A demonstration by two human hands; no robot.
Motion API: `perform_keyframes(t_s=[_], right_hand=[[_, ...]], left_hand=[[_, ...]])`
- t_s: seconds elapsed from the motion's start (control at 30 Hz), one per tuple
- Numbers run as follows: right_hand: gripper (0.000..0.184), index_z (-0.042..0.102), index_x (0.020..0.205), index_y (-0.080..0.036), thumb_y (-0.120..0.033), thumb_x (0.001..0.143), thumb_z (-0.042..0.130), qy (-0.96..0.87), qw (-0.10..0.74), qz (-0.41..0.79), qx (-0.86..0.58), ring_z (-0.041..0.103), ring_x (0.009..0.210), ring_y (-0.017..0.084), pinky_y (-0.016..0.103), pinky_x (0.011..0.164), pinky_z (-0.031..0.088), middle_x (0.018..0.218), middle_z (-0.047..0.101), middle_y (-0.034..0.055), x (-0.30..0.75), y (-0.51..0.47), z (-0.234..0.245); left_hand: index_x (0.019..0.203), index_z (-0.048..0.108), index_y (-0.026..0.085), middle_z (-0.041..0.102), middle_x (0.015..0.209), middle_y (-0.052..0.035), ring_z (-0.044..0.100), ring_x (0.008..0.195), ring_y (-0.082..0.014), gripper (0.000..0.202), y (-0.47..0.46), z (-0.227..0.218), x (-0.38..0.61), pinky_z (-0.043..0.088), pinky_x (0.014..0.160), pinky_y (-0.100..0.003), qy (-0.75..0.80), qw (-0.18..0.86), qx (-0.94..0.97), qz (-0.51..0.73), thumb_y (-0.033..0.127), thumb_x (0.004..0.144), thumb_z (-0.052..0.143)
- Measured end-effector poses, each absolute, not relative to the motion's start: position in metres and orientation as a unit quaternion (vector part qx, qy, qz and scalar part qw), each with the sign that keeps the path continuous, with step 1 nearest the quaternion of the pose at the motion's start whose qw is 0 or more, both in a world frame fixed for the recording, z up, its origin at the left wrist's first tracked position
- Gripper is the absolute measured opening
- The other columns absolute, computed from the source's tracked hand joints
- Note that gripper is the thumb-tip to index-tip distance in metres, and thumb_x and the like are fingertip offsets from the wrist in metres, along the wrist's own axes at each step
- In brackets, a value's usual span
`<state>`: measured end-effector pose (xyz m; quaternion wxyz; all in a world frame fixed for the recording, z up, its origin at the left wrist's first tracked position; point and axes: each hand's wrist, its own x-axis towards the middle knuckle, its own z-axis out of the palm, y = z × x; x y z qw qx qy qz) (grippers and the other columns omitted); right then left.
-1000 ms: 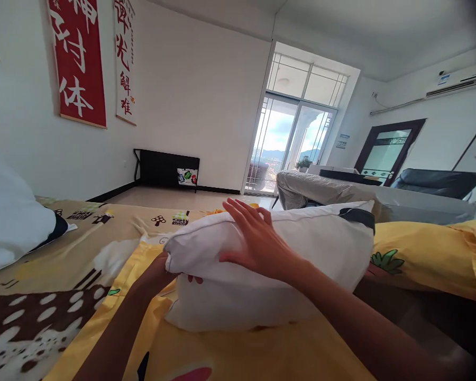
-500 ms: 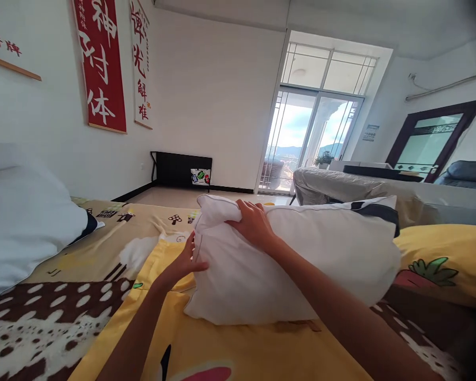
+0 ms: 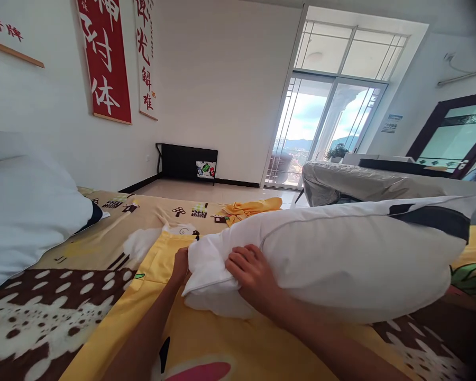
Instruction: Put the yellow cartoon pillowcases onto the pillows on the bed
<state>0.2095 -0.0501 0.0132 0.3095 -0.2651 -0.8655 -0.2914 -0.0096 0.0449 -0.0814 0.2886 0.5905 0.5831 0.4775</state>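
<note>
A white pillow with a dark band near its right end lies across a yellow pillowcase on the bed. My right hand is closed on the pillow's left end, fingers pressed into the fabric. My left hand sits at the pillow's left corner, against the yellow pillowcase's edge; its fingers are mostly hidden behind the pillow. Both forearms reach in from the bottom of the view.
A second white pillow lies at the left on the patterned brown and tan bedsheet. A crumpled yellow cloth sits at the bed's far edge. Beyond are a covered sofa, glass balcony doors and red wall banners.
The right hand moved from the pillow's top down to its left end and closed on it. The pillow's left end dropped lower, toward the yellow pillowcase. The left hand stayed at that corner.
</note>
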Motion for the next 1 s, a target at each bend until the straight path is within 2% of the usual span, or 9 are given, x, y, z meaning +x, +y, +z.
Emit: perform_keyframes(t_s=[0.1,0.23,0.3,0.37,0.5,0.6,0.77,0.87,1.0], right_hand=[[0.026,0.059,0.092,-0.018,-0.001,0.082,0.042,-0.869,0.264,-0.332,-0.254,0.051,0.106,0.021,0.041,0.096,0.032,0.094,0.063,0.006,0.215,-0.045,-0.02],[0.023,0.061,0.095,-0.018,-0.008,0.088,0.042,-0.867,0.213,-0.372,-0.253,0.05,0.109,0.022,0.041,0.095,0.035,0.1,0.064,0.0076,0.217,-0.03,-0.05],[0.024,0.061,0.1,-0.016,-0.009,0.088,0.042,-0.866,0.212,-0.369,-0.262,0.051,0.109,0.022,0.04,0.094,0.036,0.104,0.064,0.0088,0.216,-0.024,-0.058],[0.026,0.06,0.109,-0.013,-0.017,0.088,0.045,-0.876,0.192,-0.349,-0.271,0.05,0.111,0.024,0.041,0.094,0.036,0.112,0.062,0.0121,0.214,-0.021,-0.062],[0.06,0.053,0.123,-0.004,-0.049,0.084,0.049,-0.896,0.138,-0.301,-0.296,0.042,0.123,0.031,0.045,0.101,0.032,0.128,0.053,0.0204,0.209,-0.026,-0.065],[0.077,0.049,0.128,0.002,-0.057,0.079,0.052,-0.898,0.1,-0.295,-0.311,0.036,0.128,0.035,0.047,0.106,0.027,0.134,0.048,0.0239,0.206,-0.032,-0.067],[0.089,0.046,0.129,0.008,-0.054,0.069,0.064,-0.887,0.059,-0.318,-0.33,0.03,0.131,0.041,0.051,0.109,0.022,0.137,0.041,0.029,0.198,-0.035,-0.067],[0.072,0.053,0.123,0.008,-0.042,0.072,0.063,-0.868,0.055,-0.367,-0.331,0.037,0.126,0.042,0.052,0.107,0.024,0.132,0.047,0.029,0.191,-0.032,-0.072],[0.047,0.061,0.114,0.004,-0.027,0.08,0.054,-0.83,0.093,-0.43,-0.343,0.05,0.115,0.036,0.048,0.102,0.031,0.122,0.057,0.0259,0.182,-0.022,-0.085]], left_hand=[[0.059,0.054,0.012,0.051,0.058,0.0036,0.052,0.059,-0.0125,0.029,0.044,-0.087,-0.006,0.04,0.055,-0.023,0.59,0.299,0.565,0.493,0.031,0.081,0.058],[0.064,0.063,0.012,0.062,0.062,-0.001,0.057,0.072,-0.0208,0.011,0.045,-0.088,-0.007,0.04,0.061,-0.025,0.578,0.329,0.55,0.505,0.017,0.069,0.054],[0.072,0.066,0.013,0.066,0.067,-0.0033,0.059,0.075,-0.0221,0.016,0.047,-0.088,-0.01,0.042,0.062,-0.025,0.563,0.357,0.55,0.503,0.016,0.064,0.053],[0.078,0.067,0.013,0.066,0.067,-0.0043,0.06,0.071,-0.0212,0.022,0.049,-0.09,-0.014,0.042,0.06,-0.025,0.549,0.389,0.548,0.497,0.018,0.061,0.053],[0.083,0.064,0.013,0.057,0.055,-0.0004,0.054,0.055,-0.0155,0.026,0.053,-0.098,-0.018,0.038,0.051,-0.024,0.54,0.439,0.525,0.49,0.025,0.063,0.052],[0.082,0.059,0.014,0.049,0.051,0.004,0.043,0.045,-0.0104,0.025,0.056,-0.104,-0.018,0.031,0.045,-0.021,0.534,0.469,0.505,0.489,0.03,0.064,0.052],[0.078,0.055,0.014,0.048,0.056,0.005,0.041,0.046,-0.0071,0.029,0.054,-0.104,-0.02,0.031,0.048,-0.02,0.515,0.508,0.49,0.487,0.038,0.062,0.06],[0.077,0.056,0.014,0.046,0.056,0.0062,0.039,0.045,-0.0059,0.034,0.052,-0.1,-0.022,0.029,0.047,-0.02,0.506,0.525,0.484,0.484,0.041,0.059,0.065],[0.076,0.056,0.014,0.045,0.055,0.007,0.038,0.044,-0.0055,0.043,0.052,-0.098,-0.022,0.029,0.047,-0.021,0.494,0.544,0.476,0.483,0.047,0.053,0.071]])
